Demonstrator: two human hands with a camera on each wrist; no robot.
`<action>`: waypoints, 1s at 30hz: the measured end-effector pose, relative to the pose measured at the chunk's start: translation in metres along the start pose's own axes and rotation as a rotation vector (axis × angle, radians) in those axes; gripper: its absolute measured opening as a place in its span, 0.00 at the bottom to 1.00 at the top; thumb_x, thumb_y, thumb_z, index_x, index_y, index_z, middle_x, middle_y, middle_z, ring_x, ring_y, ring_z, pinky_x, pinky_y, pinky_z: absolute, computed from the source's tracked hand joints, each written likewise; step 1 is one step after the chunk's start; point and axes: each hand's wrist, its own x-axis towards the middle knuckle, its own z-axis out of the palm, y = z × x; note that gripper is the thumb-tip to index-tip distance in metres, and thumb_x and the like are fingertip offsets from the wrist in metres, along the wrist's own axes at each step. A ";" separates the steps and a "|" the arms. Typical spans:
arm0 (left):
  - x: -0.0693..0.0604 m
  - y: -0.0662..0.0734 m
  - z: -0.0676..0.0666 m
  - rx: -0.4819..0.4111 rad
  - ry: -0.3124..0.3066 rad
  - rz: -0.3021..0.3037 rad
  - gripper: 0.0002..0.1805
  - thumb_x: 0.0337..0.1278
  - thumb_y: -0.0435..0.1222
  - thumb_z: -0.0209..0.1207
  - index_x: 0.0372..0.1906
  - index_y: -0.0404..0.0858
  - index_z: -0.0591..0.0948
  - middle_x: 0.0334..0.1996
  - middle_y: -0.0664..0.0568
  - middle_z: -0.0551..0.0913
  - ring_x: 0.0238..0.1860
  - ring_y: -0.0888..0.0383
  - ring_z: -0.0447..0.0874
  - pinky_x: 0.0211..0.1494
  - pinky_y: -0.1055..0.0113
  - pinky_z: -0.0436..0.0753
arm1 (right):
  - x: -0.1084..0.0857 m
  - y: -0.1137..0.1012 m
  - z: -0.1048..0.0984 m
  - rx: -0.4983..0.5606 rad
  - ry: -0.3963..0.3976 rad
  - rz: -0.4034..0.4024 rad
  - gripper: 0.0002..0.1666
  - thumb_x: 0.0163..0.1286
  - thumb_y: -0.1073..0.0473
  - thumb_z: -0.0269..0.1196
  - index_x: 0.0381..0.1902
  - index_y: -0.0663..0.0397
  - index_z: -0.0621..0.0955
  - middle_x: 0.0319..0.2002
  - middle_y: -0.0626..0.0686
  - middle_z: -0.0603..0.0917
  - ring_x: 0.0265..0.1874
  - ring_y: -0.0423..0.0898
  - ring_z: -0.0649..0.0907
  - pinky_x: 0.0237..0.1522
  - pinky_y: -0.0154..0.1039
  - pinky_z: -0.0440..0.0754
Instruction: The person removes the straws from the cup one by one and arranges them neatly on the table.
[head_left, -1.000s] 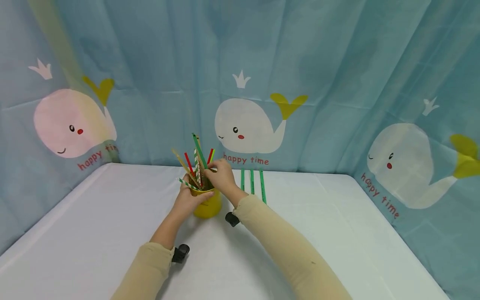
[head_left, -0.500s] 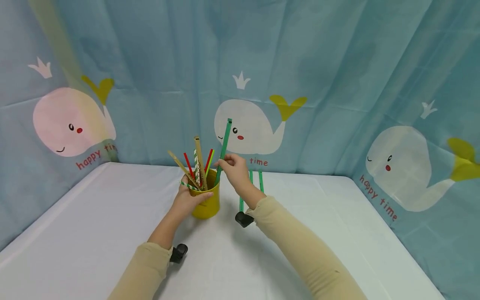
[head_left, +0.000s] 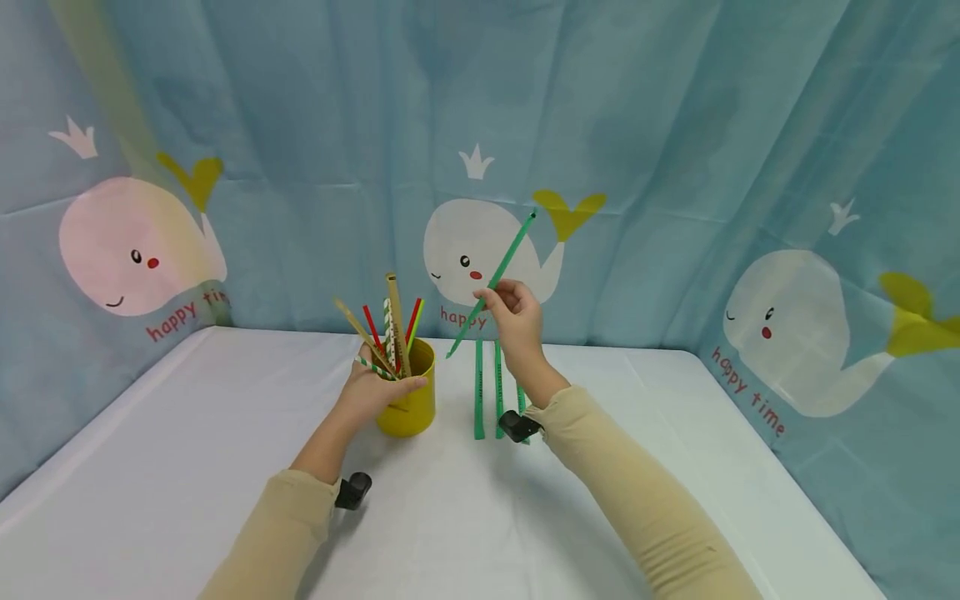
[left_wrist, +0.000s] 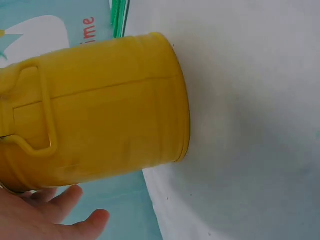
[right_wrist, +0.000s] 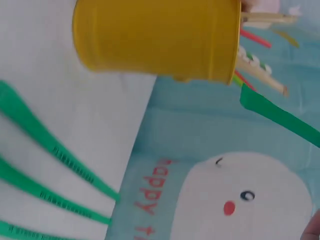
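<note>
One long green strip (head_left: 504, 265) is up in the air, tilted, with its top leaning right and its low end near the yellow cup (head_left: 414, 414) but apart from it; the right hand (head_left: 521, 323) pinches it around the middle, thumb and finger closed on it; the left hand (head_left: 366, 395) grips the cup by its rim, thumb on the near side and fingers round the left side; the strip looks thin and light, so it might slip or spin if the pinch gets loose, or bend if it is squeezed too hard; its low end might bump the cup if the right hand swings left; the cup might tip and spill if the left hand pulls on it; three green strips (head_left: 479, 392) lie side by side on the white table (head_left: 450, 517), and they could get pushed crooked if the right arm dips too low; that arm is what stands in the way, since the right hand and the black wrist camera (head_left: 517, 427) hide parts of the rightmost strip; in the cup stand tan sticks (head_left: 397, 317), red straws (head_left: 371, 323) and a striped straw (head_left: 387, 321), and another striped one leans low over the rim by the left hand, where it might get knocked; behind it all hangs a blue curtain (head_left: 315, 250) with whales on it.
</note>
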 end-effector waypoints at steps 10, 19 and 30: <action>0.009 -0.001 0.001 -0.076 -0.006 0.063 0.53 0.53 0.46 0.70 0.75 0.37 0.49 0.69 0.37 0.59 0.70 0.40 0.57 0.71 0.43 0.58 | -0.001 0.017 -0.042 -0.216 0.057 -0.059 0.12 0.67 0.68 0.63 0.45 0.70 0.75 0.34 0.54 0.81 0.31 0.39 0.78 0.36 0.29 0.77; 0.008 -0.008 0.001 -0.101 -0.010 0.141 0.51 0.52 0.47 0.71 0.74 0.37 0.53 0.68 0.38 0.62 0.68 0.41 0.60 0.70 0.44 0.60 | -0.004 0.037 -0.067 -0.346 0.030 -0.096 0.12 0.66 0.68 0.64 0.46 0.66 0.76 0.34 0.56 0.79 0.32 0.38 0.77 0.34 0.30 0.76; 0.010 -0.013 0.002 -0.063 -0.002 0.151 0.53 0.50 0.48 0.71 0.73 0.36 0.52 0.68 0.37 0.62 0.68 0.40 0.60 0.71 0.44 0.59 | -0.005 0.050 -0.087 -0.484 0.040 -0.071 0.13 0.65 0.65 0.66 0.47 0.63 0.83 0.36 0.59 0.82 0.33 0.44 0.76 0.30 0.32 0.72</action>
